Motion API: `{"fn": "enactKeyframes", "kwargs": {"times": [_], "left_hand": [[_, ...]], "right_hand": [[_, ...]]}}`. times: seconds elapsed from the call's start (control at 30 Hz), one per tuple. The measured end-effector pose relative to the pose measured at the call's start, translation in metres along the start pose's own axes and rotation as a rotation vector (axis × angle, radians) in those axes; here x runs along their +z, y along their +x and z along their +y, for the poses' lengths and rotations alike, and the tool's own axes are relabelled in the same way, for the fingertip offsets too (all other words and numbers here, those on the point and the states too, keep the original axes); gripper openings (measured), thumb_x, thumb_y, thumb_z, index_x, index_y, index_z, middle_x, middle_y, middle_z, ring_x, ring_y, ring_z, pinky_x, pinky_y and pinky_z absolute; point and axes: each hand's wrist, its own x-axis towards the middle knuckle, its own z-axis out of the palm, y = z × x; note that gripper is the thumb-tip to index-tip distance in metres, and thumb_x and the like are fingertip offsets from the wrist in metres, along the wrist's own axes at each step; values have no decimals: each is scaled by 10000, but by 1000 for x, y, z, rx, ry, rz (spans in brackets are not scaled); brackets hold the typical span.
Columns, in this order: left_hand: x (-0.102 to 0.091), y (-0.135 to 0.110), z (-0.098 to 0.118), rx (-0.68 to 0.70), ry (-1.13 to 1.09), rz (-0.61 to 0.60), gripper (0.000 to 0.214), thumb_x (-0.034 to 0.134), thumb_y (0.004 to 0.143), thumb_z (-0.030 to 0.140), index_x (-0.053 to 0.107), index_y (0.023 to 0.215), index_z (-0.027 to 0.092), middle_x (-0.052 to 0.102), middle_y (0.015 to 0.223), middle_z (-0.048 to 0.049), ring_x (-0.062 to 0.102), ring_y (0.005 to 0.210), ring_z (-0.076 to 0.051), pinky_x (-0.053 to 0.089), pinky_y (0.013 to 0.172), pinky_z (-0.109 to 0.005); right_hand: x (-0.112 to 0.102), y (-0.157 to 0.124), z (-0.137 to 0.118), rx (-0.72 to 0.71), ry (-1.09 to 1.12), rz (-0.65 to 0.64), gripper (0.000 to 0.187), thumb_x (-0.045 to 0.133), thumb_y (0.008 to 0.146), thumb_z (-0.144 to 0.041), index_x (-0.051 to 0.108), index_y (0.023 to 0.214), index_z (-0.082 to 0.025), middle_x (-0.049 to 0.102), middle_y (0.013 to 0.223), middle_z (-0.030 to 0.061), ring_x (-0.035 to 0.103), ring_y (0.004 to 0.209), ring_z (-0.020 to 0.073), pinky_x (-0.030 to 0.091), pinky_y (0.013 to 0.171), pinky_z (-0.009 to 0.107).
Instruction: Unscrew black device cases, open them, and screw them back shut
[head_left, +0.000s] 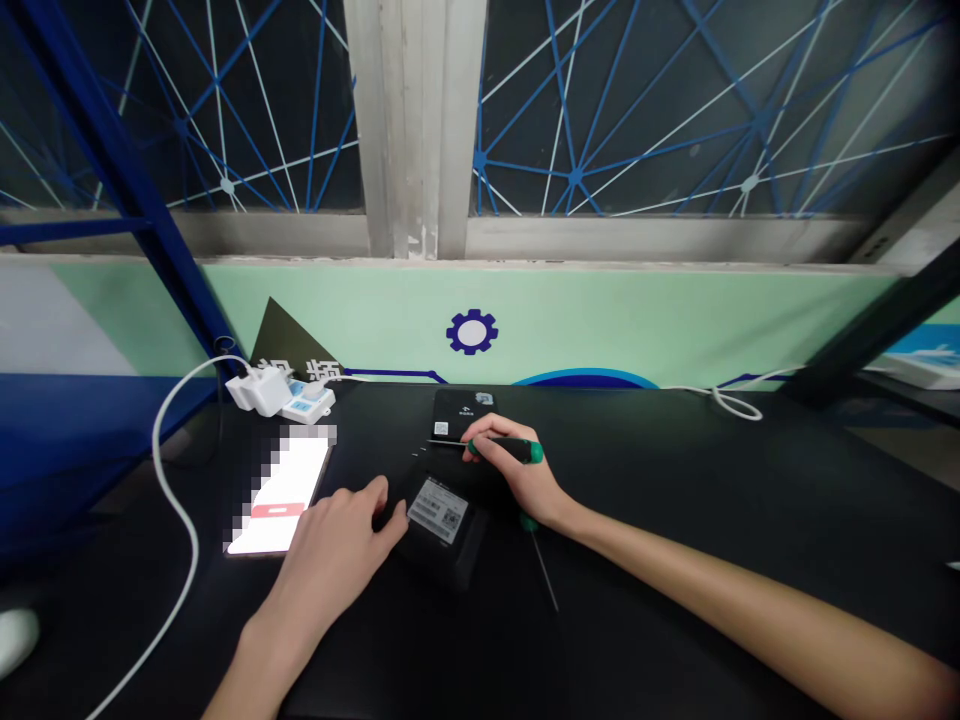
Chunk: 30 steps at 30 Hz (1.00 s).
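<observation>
My right hand (pixel 521 465) is closed round the green and black handle of a screwdriver (pixel 525 452). Its thin shaft points left, in front of a flat black case (pixel 454 412) with a small white code label. My left hand (pixel 341 540) has thumb and forefinger apart, with the thumb at the left edge of a black box-shaped device (pixel 441 515); whether it touches is unclear. A printed label with barcodes faces up on the device. Under my right wrist lies a second screwdriver (pixel 544 565), its handle mostly hidden. Tiny metal pieces, seemingly screws (pixel 418 453), lie left of the shaft tip.
A lit tablet or phone (pixel 289 490), partly blurred out, lies beside my left hand. Behind it are a white power strip (pixel 311 400) and a plugged-in adapter (pixel 260 390); a white cable (pixel 169 480) loops down the left. The black table (pixel 675 480) meets a green wall.
</observation>
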Motion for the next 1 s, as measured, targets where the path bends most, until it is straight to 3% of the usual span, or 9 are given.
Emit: {"fn": "enactKeyframes", "kwargs": {"times": [0.3, 0.6, 1.0], "left_hand": [[1, -2, 2, 27, -15, 31, 415, 402, 981, 417, 483, 625, 219, 552, 597, -15, 597, 608, -211, 220, 537, -307], [-1, -3, 3, 35, 3, 17, 414, 395, 1017, 404, 546, 683, 211, 615, 642, -29, 649, 670, -236, 232, 546, -310], [-2, -3, 2, 57, 51, 6, 418, 356, 1031, 418, 601, 763, 212, 630, 680, -43, 668, 712, -258, 256, 558, -312]], "right_hand": [[1, -2, -1, 2, 34, 41, 210, 654, 873, -387, 682, 827, -184, 652, 686, 19, 579, 650, 164, 444, 644, 293], [2, -3, -3, -30, 109, 69, 237, 672, 874, -417, 654, 822, -186, 648, 662, 11, 526, 553, 128, 416, 530, 254], [6, -3, -8, -57, 176, 117, 257, 679, 859, -438, 600, 802, -200, 654, 656, 8, 516, 521, 124, 408, 496, 256]]}}
